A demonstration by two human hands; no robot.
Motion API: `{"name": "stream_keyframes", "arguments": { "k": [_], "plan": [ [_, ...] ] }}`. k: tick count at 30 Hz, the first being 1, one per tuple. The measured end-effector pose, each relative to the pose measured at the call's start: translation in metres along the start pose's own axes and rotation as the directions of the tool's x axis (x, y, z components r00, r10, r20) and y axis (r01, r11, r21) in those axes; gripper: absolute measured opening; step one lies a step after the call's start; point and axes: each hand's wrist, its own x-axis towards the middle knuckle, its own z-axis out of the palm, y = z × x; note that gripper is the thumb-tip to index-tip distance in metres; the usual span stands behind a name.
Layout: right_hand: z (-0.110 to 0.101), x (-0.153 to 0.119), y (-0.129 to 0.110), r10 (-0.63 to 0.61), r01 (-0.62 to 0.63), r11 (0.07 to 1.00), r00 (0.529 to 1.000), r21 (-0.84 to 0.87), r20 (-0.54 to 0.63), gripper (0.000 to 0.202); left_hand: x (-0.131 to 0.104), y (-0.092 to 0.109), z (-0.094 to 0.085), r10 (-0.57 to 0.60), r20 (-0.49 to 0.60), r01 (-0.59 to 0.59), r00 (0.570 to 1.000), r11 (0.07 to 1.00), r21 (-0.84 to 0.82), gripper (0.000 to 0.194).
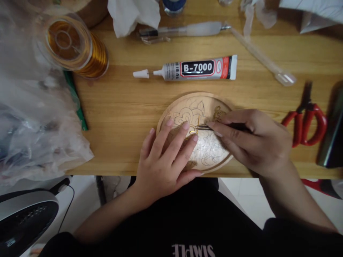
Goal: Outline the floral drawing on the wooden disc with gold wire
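Wire (198, 123), thin and gold, lies under the tips of our tweezers (204, 127), just beside the fingertips of our left hand (164, 162). Our right hand (250, 139) is clamped on the tweezers, thumb and fingers together; whether their points are closed on the wire, we cannot tell. Our left hand grips nothing: its fingers are spread apart and rest flat on the wooden disc (210, 148), which sits beneath both hands at the table's edge and bears pencilled outlines. We judge the wire very light, springy and easily kinked, slippery against metal, so it is best taken close to a bend, with a gentle squeeze. The disc looks stiff and fairly light, and is best held by its raised rim. A shaped bit of gold wire (219, 112) lies on it, just beyond our right fingertips.

Ahead of both hands lies a glue tube (199, 68), its white cap (140, 74) held off the nozzle by a pin; how full it is, we cannot see. To the right of our right hand are red-handled pliers (305, 121). Farther off, ahead and left of our left hand, a clear spool (98, 57) carries wound gold wire, beside a cloudy plastic bag (45, 117) whose contents are too blurred to name.
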Motion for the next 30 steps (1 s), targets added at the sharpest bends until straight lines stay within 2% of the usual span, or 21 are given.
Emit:
{"name": "stream_keyframes", "arguments": {
  "k": [4,13,16,18,20,23,25,27,30],
  "plan": [
    [0.002,-0.001,-0.003,0.059,-0.059,0.998,0.998,0.021,-0.02,0.009,0.001,0.0,0.001,-0.005,-0.008,0.005,1.0,1.0,-0.003,0.064],
    [-0.003,0.001,-0.005,0.023,-0.022,1.0,0.999,-0.02,0.047,0.005,0.001,0.0,0.0,-0.005,0.005,0.005,1.0,1.0,0.022,0.062],
    [-0.004,0.0,0.001,-0.071,0.071,0.997,0.997,0.002,-0.004,0.006,0.0,0.001,0.002,-0.009,-0.008,0.009,1.0,1.0,0.009,0.061],
    [-0.008,0.0,0.006,-0.189,0.188,0.982,0.98,-0.008,-0.058,0.017,-0.001,0.0,0.002,-0.009,-0.026,0.009,1.0,1.0,-0.014,0.059],
    [-0.014,-0.002,0.009,-0.247,0.242,0.968,0.963,-0.059,-0.104,0.029,-0.002,-0.002,-0.001,-0.007,-0.036,0.003,0.999,0.996,-0.085,0.057],
    [-0.022,-0.006,0.009,-0.219,0.207,0.97,0.972,-0.131,-0.09,0.034,-0.003,-0.013,-0.012,-0.014,-0.037,0.006,0.999,0.979,-0.205,0.054],
    [-0.023,-0.009,0.007,-0.242,0.236,0.964,0.97,-0.119,-0.035,0.03,-0.001,-0.024,-0.02,0.005,-0.046,-0.014,0.999,0.982,-0.188,0.053],
    [-0.019,-0.011,0.004,-0.29,0.291,0.952,0.957,-0.101,0.023,0.023,0.003,-0.037,-0.026,0.069,-0.019,-0.071,0.997,0.991,-0.113,0.054],
    [-0.013,-0.01,0.001,-0.365,0.376,0.916,0.926,-0.14,0.099,0.016,0.011,-0.057,-0.031,0.246,0.121,-0.243,0.962,0.969,-0.043,0.062]
  ]
}}
